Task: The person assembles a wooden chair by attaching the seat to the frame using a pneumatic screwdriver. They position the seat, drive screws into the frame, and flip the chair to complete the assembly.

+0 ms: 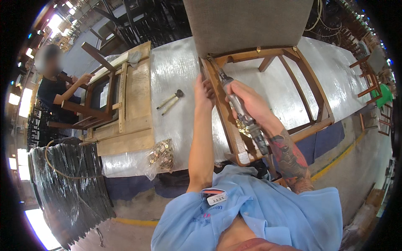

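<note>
"Take the head view. Where's the piece being worked on?"

"The wooden chair frame runs from the centre to the right of the frame, on the film-covered table. A grey padded panel rises behind it at top centre."

"And the hands?"

"The right hand, just right of centre, is wrapped firmly round a metallic power driver, its nose pointing up and left. The left hand, near the centre, has its fingers bent in at the left rail; I can't make out whether it grips or only braces."

"So which step is this?"

"Fastening at the frame's upper left corner, I'd judge. The driver's nose is near that corner, but I can't see whether it touches a screw."

"What does the next move call for?"

"Probably lining the nose up squarely and holding the rail steady, since a slanted tool could slip."

"Anything nearby?"

"Pincers left of centre, and a clear bag of small metal parts below them. A co-worker sits at the far left."
</note>
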Motion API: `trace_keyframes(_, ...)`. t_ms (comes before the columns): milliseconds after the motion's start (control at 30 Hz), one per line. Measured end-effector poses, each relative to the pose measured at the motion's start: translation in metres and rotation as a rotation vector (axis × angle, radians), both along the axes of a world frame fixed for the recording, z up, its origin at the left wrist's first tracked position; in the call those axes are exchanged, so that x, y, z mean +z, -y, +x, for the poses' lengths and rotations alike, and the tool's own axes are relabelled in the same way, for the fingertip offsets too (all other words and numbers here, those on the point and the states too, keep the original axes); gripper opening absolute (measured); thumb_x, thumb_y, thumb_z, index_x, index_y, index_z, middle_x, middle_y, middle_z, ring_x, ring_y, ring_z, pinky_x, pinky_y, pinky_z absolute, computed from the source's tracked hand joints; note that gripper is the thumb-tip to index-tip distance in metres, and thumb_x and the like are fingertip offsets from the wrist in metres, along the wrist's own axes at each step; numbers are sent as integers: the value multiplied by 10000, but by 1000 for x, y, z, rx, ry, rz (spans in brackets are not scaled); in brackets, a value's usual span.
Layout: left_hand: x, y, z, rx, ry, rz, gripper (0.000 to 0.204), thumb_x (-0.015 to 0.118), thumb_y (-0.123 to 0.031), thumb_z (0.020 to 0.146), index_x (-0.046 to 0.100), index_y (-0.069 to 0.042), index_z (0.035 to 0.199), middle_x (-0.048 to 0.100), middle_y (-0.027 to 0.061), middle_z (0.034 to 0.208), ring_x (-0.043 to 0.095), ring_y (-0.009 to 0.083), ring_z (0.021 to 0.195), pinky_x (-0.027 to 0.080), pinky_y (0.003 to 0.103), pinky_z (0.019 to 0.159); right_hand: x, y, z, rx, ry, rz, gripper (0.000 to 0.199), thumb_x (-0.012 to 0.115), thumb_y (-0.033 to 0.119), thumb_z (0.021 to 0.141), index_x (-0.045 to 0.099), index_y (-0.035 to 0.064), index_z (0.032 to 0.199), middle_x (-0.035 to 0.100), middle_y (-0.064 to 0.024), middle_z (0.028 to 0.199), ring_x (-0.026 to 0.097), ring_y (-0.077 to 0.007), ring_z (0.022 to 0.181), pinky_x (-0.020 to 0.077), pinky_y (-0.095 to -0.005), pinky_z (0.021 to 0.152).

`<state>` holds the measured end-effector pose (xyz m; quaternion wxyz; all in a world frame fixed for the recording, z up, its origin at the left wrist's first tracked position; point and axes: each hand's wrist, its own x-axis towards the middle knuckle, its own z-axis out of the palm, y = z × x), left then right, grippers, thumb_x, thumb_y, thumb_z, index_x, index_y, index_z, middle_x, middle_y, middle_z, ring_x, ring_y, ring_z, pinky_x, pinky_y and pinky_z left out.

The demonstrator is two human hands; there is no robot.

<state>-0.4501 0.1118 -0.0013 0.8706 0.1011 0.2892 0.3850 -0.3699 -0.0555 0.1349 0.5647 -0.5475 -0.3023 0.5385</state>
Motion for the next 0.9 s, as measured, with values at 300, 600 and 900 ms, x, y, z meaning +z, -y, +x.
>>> trace_keyframes(300, -51, 5, -113, 505, -130, -328, 250, 420, -97, 968, 457, 90, 1130, 484, 120, 904, 489, 235, 758, 436, 336, 668, 27, 62, 18, 96, -139, 115, 277, 389, 338, 1049, 538, 115, 981, 601, -68, 892, 576, -103, 518, 427, -222, 449)
trace_keyframes(600, 120, 65, -23, 49, -197, 430, 220, 444, -61, 1026, 488, 74, 1193, 553, 103, 987, 545, 212, 901, 487, 343, 817, 28, 155, 90, 116, -108, 202, 267, 350, 283, 1060, 523, 85, 1016, 615, -107, 936, 573, -97, 504, 410, -191, 430)
trace_keyframes(900, 156, 104, 95, -151, -356, 482, 340, 540, -231, 1020, 558, 94, 1118, 642, 184, 1064, 639, 234, 948, 553, 316, 795, 14, 198, 164, 86, -78, 176, 250, 375, 272, 1058, 528, 78, 1017, 616, -113, 948, 583, -91, 511, 413, -186, 426)
